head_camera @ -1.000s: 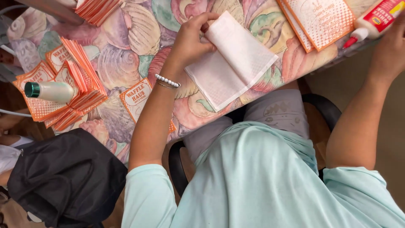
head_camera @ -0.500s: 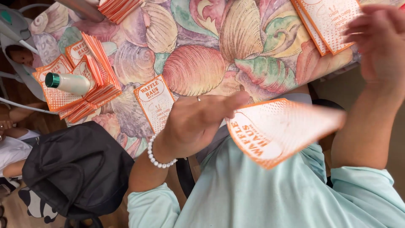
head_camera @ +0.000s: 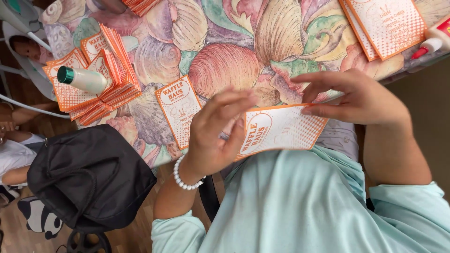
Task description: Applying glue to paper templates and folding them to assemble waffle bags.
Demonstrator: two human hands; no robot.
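The left hand grips an orange-and-white paper bag by its left end, thumb on top and fingers curled loosely above it. The right hand pinches the bag's far right edge with the fingertips, the other fingers spread wide. The bag is flat, rectangular, white with an orange border, an oval label panel at its left end and a field of orange dots to the right; it is held just above the lap, at the near edge of the table. A white bead bracelet circles the left wrist.

The table carries a cloth printed with large pastel shells. Just left of the left hand a single matching bag lies flat on the cloth. Farther left sits a fanned pile of bags, some on edge, with a white bottle with a green cap lying across it; what is in the bottle cannot be told. At the far right lies a neat stack of bags, dotted side up, and beside it at the right edge a white glue bottle with a red tip. Another orange stack shows at the far edge.

Near left, beside the table, a black bag rests closed; its contents are hidden.
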